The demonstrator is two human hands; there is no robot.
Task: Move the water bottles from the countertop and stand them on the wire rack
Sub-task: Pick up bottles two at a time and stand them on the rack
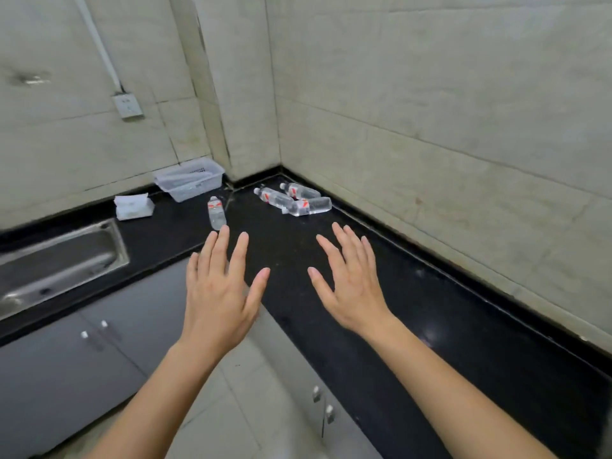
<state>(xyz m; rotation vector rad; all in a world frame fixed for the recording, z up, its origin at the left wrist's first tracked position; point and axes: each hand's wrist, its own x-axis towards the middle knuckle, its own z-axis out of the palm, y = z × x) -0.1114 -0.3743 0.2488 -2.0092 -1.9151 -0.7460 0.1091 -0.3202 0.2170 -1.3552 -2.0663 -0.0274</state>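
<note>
Several clear water bottles with red-and-white labels lie on the black countertop (pixel 381 309) near its inner corner. One bottle (pixel 216 213) lies alone, just beyond my left fingertips. Three others lie in a cluster: a front bottle (pixel 309 207), a middle bottle (pixel 274 197) and a back bottle (pixel 299 190) by the wall. My left hand (pixel 220 289) and my right hand (pixel 351 286) hover palm-down over the counter, fingers spread, holding nothing. No wire rack is in view.
A clear plastic basket (pixel 188 178) stands against the back wall, with a white tissue pack (pixel 134 207) to its left. A steel sink (pixel 56 263) is set into the counter at left. Grey cabinet doors (pixel 82 359) and pale floor tiles lie below.
</note>
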